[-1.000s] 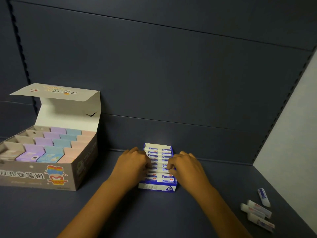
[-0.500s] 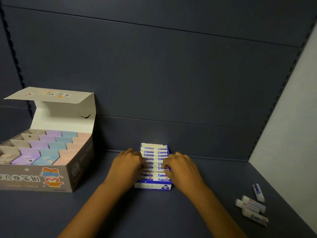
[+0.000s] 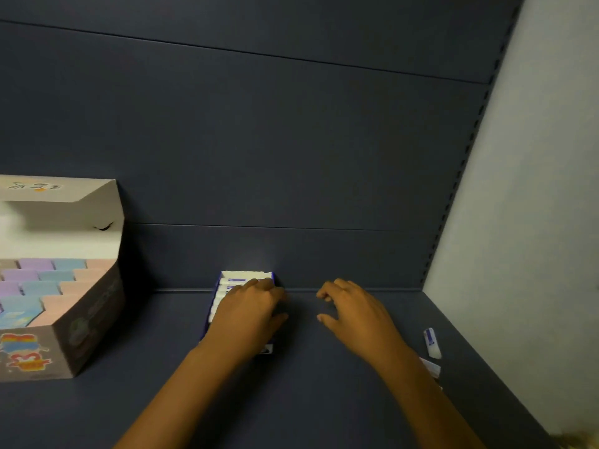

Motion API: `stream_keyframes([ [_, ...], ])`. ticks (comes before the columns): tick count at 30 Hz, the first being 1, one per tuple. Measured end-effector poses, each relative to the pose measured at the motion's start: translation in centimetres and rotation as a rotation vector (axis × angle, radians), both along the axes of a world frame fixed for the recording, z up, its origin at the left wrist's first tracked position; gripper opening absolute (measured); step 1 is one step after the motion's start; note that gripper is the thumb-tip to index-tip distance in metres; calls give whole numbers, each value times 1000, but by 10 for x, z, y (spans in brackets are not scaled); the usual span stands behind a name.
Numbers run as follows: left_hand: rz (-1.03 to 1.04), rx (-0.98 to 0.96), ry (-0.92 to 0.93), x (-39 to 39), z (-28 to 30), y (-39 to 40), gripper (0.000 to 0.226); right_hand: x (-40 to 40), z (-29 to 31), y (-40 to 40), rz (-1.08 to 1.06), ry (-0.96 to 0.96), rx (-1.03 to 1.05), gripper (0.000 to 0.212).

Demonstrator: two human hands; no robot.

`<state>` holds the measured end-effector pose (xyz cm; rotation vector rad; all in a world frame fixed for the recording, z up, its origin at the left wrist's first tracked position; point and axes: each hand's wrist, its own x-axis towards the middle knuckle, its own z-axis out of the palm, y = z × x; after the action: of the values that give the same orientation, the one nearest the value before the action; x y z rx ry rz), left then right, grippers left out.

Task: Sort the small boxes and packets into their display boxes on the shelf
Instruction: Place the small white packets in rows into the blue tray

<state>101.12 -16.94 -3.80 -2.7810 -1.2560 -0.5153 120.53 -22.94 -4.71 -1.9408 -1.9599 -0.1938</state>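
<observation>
Here, by label:
Left hand: lies over the small blue display box of white packets, covering most of it; grip relaxed, fingers loosely bent on top.
Right hand: above the dark shelf just right of that box, grip wide, holding nothing.
Loose white-and-blue packets: near the pale right wall, partly hidden by the right forearm.
Large grey carton of pastel boxes: far left, lid up.
</observation>
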Motion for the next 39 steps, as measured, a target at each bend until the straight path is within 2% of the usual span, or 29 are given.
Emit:
stream_keyframes([
  [8,-186,-37,-49,70,-10,-30,39,77,-4,-48,-122,49,-93,35],
  [17,-257,-76,-72,137,-16,-70,33,136,-8,-94,-217,78,-147,36],
  [23,-302,-144,-41,174,-18,-80,29,161,-14,-109,-217,73,-120,26],
  [31,-315,-274,165,199,-17,-72,20,177,-27,-106,-201,96,-83,29],
  [39,-260,-270,72,194,-23,-62,15,182,-27,-99,-153,99,-88,32],
])
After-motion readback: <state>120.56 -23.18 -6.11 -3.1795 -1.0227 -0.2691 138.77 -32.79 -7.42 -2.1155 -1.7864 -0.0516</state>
